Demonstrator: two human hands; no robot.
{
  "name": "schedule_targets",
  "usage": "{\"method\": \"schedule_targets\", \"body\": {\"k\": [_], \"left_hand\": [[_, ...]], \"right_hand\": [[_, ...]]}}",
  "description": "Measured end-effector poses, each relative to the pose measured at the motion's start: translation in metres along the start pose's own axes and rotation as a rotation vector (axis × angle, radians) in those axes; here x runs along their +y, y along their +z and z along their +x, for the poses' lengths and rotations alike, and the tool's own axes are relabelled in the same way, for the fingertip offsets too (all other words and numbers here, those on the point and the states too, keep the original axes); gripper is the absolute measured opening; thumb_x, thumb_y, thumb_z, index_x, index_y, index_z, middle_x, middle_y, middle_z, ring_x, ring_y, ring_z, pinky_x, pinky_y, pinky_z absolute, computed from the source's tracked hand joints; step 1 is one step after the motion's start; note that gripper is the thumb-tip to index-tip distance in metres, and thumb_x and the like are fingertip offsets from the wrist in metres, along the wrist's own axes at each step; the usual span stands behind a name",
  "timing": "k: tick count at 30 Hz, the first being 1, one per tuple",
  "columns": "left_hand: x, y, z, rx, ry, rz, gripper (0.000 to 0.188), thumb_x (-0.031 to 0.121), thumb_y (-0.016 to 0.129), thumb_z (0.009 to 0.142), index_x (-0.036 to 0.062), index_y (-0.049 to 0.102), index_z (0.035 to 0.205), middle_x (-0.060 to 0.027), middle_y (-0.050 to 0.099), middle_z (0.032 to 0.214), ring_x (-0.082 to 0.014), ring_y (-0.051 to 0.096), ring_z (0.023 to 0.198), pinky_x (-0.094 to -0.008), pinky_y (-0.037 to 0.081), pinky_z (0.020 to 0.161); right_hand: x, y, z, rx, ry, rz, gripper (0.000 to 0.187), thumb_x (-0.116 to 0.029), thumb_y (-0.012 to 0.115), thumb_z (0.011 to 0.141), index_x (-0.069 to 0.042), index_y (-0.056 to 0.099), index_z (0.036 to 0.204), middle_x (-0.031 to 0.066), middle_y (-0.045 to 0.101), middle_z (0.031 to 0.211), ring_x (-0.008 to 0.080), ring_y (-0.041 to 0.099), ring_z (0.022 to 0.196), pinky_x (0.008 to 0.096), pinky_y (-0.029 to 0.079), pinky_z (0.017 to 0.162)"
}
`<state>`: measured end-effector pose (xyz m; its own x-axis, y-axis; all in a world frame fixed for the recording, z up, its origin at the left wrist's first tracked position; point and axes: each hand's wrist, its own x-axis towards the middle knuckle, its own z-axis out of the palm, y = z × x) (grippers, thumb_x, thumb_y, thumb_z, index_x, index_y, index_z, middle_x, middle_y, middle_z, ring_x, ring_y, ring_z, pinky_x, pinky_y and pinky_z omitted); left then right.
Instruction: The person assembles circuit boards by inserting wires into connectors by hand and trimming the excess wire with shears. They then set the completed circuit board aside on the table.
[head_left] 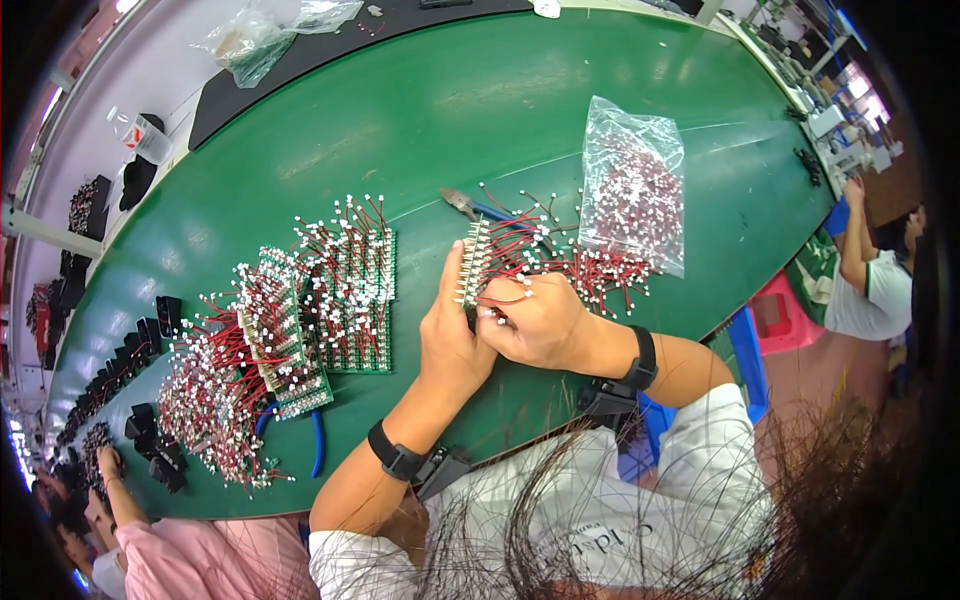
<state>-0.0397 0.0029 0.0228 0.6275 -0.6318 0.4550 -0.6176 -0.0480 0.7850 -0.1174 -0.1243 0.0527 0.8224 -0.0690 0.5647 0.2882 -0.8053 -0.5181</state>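
Observation:
My left hand [455, 338] is closed around a narrow circuit board [473, 262] and keeps it tilted on edge above the green table. Red wires with white connectors [515, 243] stick out from the board's right side. At the board's lower end, my right hand [545, 320] is closed, its curled fingers against the wires; what is pinched in them is hidden. Blue-handled cutters [465, 205] lie just behind the board. A loose heap of red wires [610, 275] lies right of it, by a clear plastic bag [635, 190] full of more such wires.
On the left lie wired circuit board panels [360, 300], a tilted panel stack [285, 335], a wire pile [210, 410] and a blue-handled tool [318, 445]. Black parts [155, 450] line the left edge. Co-workers sit left [210, 550] and right [875, 295].

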Motion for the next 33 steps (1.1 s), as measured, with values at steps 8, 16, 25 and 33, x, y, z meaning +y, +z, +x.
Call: {"method": "schedule_targets", "body": {"k": [8, 16, 25, 33], "left_hand": [[0.002, -0.005, 0.001, -0.039, -0.024, -0.006, 0.061, 0.001, 0.059, 0.086, -0.0085, 0.036, 0.141, -0.0278, 0.053, 0.134, -0.0388, 0.064, 0.110, -0.0398, 0.053, 0.090], [0.003, -0.006, 0.001, -0.054, -0.012, -0.037, 0.059, -0.007, 0.056, 0.084, -0.0099, 0.036, 0.140, -0.0287, 0.051, 0.137, -0.0410, 0.061, 0.115, -0.0410, 0.052, 0.093], [0.005, -0.006, 0.001, -0.042, -0.004, -0.021, 0.060, -0.007, 0.057, 0.084, -0.0098, 0.036, 0.140, -0.0295, 0.050, 0.138, -0.0421, 0.060, 0.115, -0.0409, 0.052, 0.094], [0.003, -0.006, 0.001, -0.027, 0.013, 0.011, 0.061, -0.007, 0.057, 0.084, -0.0099, 0.035, 0.141, -0.0297, 0.050, 0.137, -0.0415, 0.061, 0.114, -0.0408, 0.052, 0.094]], "right_hand": [[0.000, -0.001, 0.001, 0.044, -0.027, -0.028, 0.013, -0.006, 0.068, 0.077, -0.004, 0.056, 0.085, 0.0079, 0.059, 0.061, 0.0268, 0.061, 0.052, 0.0378, 0.050, 0.048], [0.006, 0.000, 0.001, 0.019, -0.061, 0.032, 0.013, -0.004, 0.067, 0.076, -0.004, 0.060, 0.087, 0.0068, 0.060, 0.061, 0.0254, 0.060, 0.050, 0.0368, 0.049, 0.048], [0.008, 0.001, -0.002, -0.009, -0.044, 0.022, 0.011, -0.004, 0.066, 0.077, -0.004, 0.060, 0.087, 0.0080, 0.062, 0.065, 0.0257, 0.063, 0.054, 0.0363, 0.050, 0.050], [0.008, 0.004, -0.002, -0.037, 0.015, 0.061, 0.015, -0.009, 0.065, 0.085, -0.004, 0.051, 0.087, 0.0144, 0.061, 0.065, 0.0339, 0.063, 0.059, 0.0438, 0.050, 0.051]]}}
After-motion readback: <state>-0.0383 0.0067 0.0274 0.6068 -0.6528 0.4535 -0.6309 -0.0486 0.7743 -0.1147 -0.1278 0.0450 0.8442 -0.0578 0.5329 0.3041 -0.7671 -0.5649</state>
